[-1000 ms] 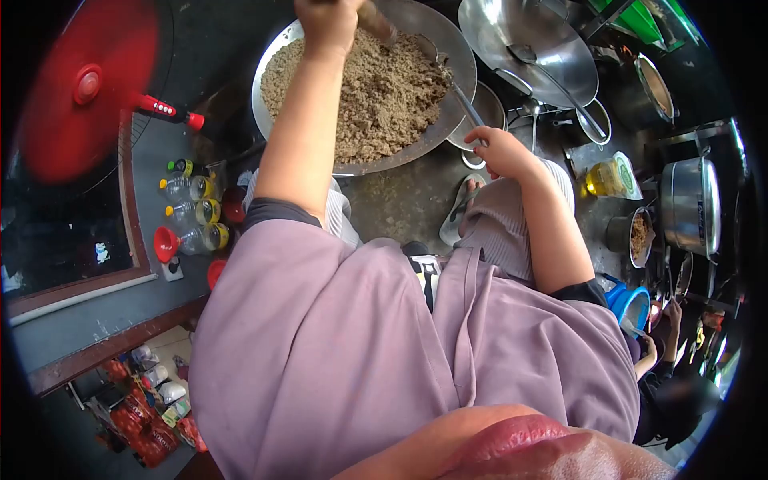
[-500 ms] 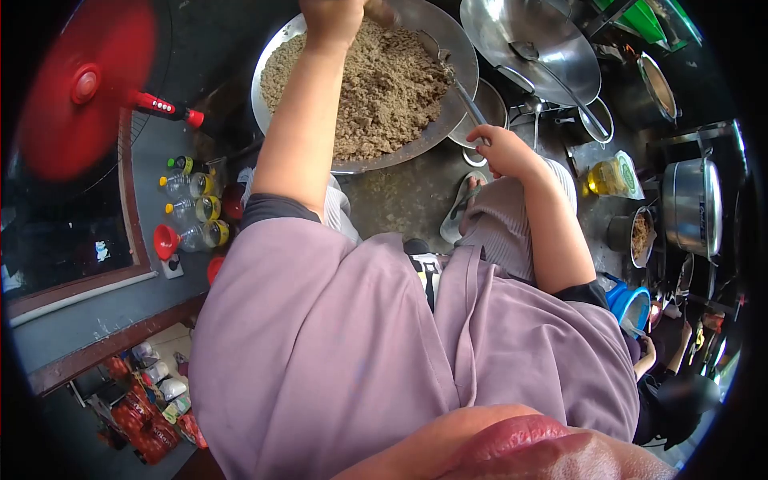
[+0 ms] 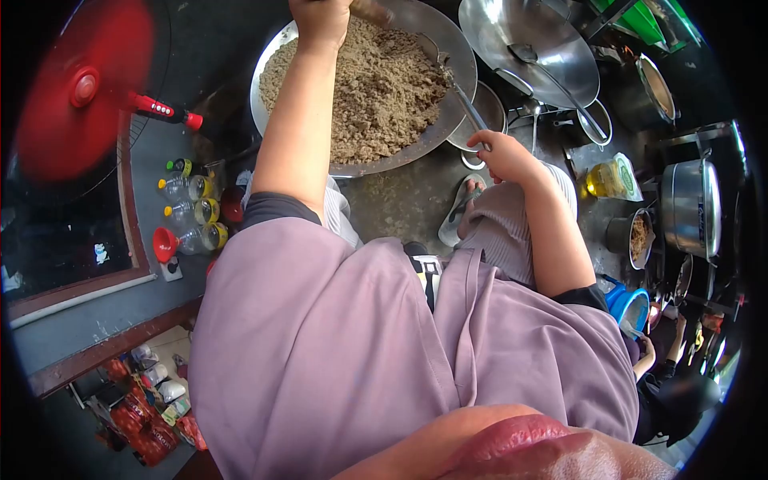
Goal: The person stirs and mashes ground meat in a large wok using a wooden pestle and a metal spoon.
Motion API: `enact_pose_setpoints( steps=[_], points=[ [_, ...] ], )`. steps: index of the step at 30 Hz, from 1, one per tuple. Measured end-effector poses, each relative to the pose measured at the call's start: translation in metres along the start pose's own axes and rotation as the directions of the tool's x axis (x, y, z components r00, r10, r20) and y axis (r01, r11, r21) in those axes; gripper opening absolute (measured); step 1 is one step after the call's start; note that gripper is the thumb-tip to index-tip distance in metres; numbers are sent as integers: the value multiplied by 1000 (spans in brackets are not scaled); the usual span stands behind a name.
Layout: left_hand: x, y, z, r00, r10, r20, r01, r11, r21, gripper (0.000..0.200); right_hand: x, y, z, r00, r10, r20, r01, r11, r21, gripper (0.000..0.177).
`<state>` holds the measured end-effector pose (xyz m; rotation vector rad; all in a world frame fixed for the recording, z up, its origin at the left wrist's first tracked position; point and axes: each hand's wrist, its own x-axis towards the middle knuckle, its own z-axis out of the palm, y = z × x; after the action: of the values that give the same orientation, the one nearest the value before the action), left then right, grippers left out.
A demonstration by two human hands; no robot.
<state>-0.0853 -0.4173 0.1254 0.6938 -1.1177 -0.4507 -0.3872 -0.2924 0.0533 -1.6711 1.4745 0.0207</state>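
A large metal wok (image 3: 460,100) is filled with crumbly grey-brown food (image 3: 376,88). Over its far left part, my left hand (image 3: 320,20) is closed, its fingers partly cut off by the top edge. A blurred brown, wooden-looking handle (image 3: 372,12) sticks out of it to the right; its other end is hidden. My right hand (image 3: 504,156) is wrapped around the lower end of a long metal handle. That handle belongs to a spatula (image 3: 468,104), whose head rests in the food at the wok's right side.
A second wok (image 3: 552,28) with a ladle (image 3: 564,84) stands at upper right. A red fan (image 3: 84,84) and several bottles (image 3: 196,212) are at left. An oil pouch (image 3: 616,178), a small pot (image 3: 620,234) and a steel pot (image 3: 692,208) stand right. Another person (image 3: 680,400) is at lower right.
My left hand has shifted slightly left and up, with the brown handle moving along. My right hand and the spatula have barely moved.
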Motion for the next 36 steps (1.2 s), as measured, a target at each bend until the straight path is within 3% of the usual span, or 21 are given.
enact_pose_setpoints(
  steps=[3, 4, 5, 7, 9, 13, 16, 18, 19, 21, 22, 23, 27, 29, 31, 32, 33, 35, 36],
  points=[
    [-8, -1, 2, 988, 39, 147, -53, 994, 93, 23, 2, -2, 0, 1000, -9, -4, 9, 1000, -9, 29],
    [-16, -18, -4, 986, -41, 164, 12, 985, 171, 22, 0, -4, -1, 1000, -6, 2, 6, 1000, -19, 31],
    [-20, -67, -17, 952, -220, 215, 231, 973, -25, 22, -2, -8, -2, 1000, -3, 7, 3, 1000, -30, 33],
    [-51, -96, -29, 971, -208, 114, 202, 977, 64, 21, -4, -12, -3, 1000, -2, 6, 2, 999, -41, 34],
    [-40, -79, -20, 955, -295, -29, 294, 955, -39, 23, -5, -12, -3, 1000, 0, 7, 1, 999, -40, 34],
    [-3, -3, 4, 995, 72, 62, -76, 995, 66, 21, -2, -5, -1, 1000, -4, 12, 4, 1000, -28, 29],
    [-4, 14, 9, 988, 42, 150, -57, 994, 95, 19, 0, -5, -1, 1000, -3, 11, 3, 1000, -14, 29],
    [-17, -28, -8, 974, -54, 218, 10, 980, 197, 17, 1, -5, 1, 1000, -16, 11, 16, 1000, -25, 28],
    [-31, -74, -23, 975, -41, 217, -50, 918, 394, 18, 1, -6, 0, 1000, -22, 7, 22, 999, -35, 28],
    [-53, -93, -28, 974, -117, 194, 97, 989, 107, 23, -3, -10, -2, 1000, -4, 16, 5, 999, -53, 32],
    [-48, -93, -22, 972, -207, 110, 206, 978, 14, 23, -4, -12, -2, 1000, 6, 23, -5, 998, -62, 34],
    [-41, -74, -11, 984, -172, 34, 172, 985, 4, 23, -6, -10, 0, 1000, 8, 25, -7, 999, -48, 32],
    [-7, 11, 12, 997, 80, 20, -81, 996, 43, 21, -3, -6, -1, 1000, 11, 16, -11, 1000, -17, 28],
    [-4, 10, 11, 977, 178, 117, -165, 980, -108, 22, -1, -6, 0, 1000, 6, 12, -6, 1000, -12, 28],
    [-9, -17, -3, 976, 103, 194, -107, 994, 8, 21, 1, -4, 0, 1000, 0, 13, 0, 1000, -22, 28],
    [-19, -47, -15, 988, -24, 154, 4, 991, 130, 20, 1, -4, 0, 1000, -9, 15, 9, 1000, -23, 28],
    [-32, -90, -28, 973, -225, 53, 215, 965, 152, 19, 1, -4, 1, 1000, -17, 16, 17, 1000, -25, 29],
    [-45, -118, -37, 982, -188, -4, 188, 982, -16, 23, -1, -5, 0, 1000, -21, 11, 21, 999, -30, 30],
    [-40, -100, -26, 978, -202, -51, 200, 979, -38, 22, -2, -6, -1, 1000, -20, 5, 20, 999, -33, 31]
  ],
)
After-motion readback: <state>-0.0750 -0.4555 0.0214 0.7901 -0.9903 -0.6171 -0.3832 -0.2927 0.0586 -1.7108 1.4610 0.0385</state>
